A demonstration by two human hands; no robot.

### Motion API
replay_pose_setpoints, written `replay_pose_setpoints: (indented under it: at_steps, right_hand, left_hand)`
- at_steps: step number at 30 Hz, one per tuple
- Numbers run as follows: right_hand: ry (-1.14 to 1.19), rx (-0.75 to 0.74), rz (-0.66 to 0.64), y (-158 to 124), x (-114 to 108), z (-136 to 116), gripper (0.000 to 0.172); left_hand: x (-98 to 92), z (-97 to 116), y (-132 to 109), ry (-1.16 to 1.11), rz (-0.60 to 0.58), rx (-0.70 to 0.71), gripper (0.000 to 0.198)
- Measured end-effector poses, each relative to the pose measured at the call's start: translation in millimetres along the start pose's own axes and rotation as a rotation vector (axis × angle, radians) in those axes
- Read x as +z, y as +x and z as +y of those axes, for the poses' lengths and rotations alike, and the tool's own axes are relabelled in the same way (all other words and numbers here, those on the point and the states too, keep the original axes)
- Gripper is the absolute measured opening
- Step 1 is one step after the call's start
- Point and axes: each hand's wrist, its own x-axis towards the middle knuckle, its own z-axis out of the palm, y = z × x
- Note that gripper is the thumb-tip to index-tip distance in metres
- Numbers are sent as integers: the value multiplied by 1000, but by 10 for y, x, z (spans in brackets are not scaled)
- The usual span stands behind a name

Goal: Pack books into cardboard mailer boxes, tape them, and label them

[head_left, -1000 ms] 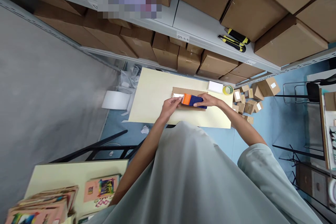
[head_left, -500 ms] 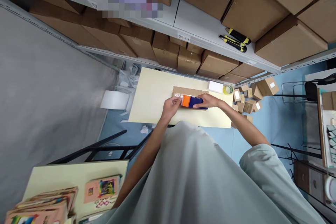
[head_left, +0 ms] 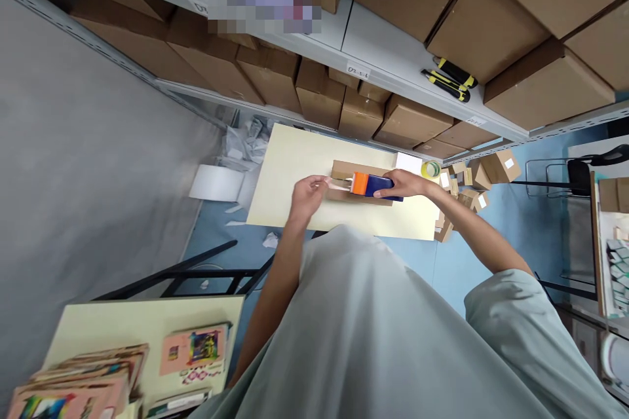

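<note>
My right hand (head_left: 403, 183) is wrapped round a small dark-blue and orange box (head_left: 377, 186), thumb along its near side. The box's orange end faces left, over a flat brown cardboard piece (head_left: 366, 167). My left hand (head_left: 309, 196) is closed in a pinch left of that end. Its fingertips grip a thin, pale strip (head_left: 339, 184) that stretches to the orange end. I cannot make out exactly what the strip is or how it joins the box. All this is over the cream table (head_left: 282, 170).
A white box (head_left: 407, 162) and a yellowish tape roll (head_left: 431, 169) stand at the table's back right. Cardboard boxes (head_left: 361, 114) fill the shelves ahead, with utility knives (head_left: 449, 82) above. A white roll (head_left: 216, 182) stands left; a book stack (head_left: 83, 383) lies lower left.
My left hand has moved left, away from the orange end, and a pale strip now shows between them. The box sits slightly further right in view; the camera has also shifted.
</note>
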Motion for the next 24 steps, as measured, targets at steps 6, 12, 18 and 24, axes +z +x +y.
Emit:
replay_pose_setpoints:
  at_steps: [6,12,18,24]
  right_hand:
    - [-71,64,12,-37,-89,49,73]
    - [-43,98,3,152,-7,139,77]
    - [-50,128,0,269,36,144,79]
    - [-70,177,-5,380,55,115,78]
  left_hand:
    - [-213,-2,120,9,37,-95,21]
    - [-158,-64,243,-3,-10,-134,19]
    - [-174,-182,404,-9,0,-140,16]
    - [-177,-383,563,1,-29,-177,22]
